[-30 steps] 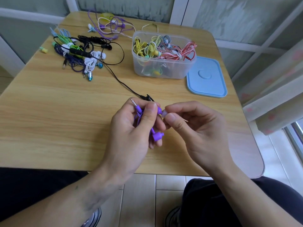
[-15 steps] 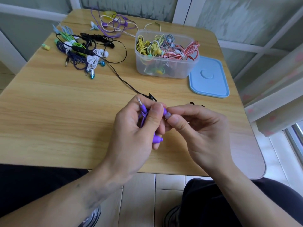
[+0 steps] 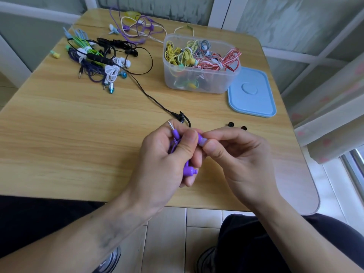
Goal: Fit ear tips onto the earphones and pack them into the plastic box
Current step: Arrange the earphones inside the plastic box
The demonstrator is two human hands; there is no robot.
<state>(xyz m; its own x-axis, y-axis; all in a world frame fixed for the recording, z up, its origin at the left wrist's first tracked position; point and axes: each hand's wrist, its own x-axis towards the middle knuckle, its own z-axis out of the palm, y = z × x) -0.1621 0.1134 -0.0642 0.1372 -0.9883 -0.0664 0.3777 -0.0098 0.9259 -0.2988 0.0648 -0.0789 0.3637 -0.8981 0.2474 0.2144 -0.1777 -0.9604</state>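
My left hand (image 3: 167, 160) grips a coiled purple earphone (image 3: 189, 170), its jack sticking up past the fingers and one bare bud hanging below them. My right hand (image 3: 234, 156) pinches a pale purple ear tip (image 3: 202, 140) against the other bud, right at my left thumb. Two loose black ear tips (image 3: 230, 125) lie on the table just beyond my right hand. The clear plastic box (image 3: 201, 83) stands at the back, open and holding several coiled earphones in yellow, red and grey.
The box's blue lid (image 3: 254, 95) lies flat to its right. A tangle of loose earphones (image 3: 98, 60) covers the far left of the wooden table (image 3: 69, 125); one black cable (image 3: 153, 99) trails from it toward my hands. More purple and white cables (image 3: 136, 26) lie at the back edge.
My hands stay together at the same spot. The view has tilted, so the two black ear tips now show beyond my right hand. My right fingers have worked the tip closer onto the bud.
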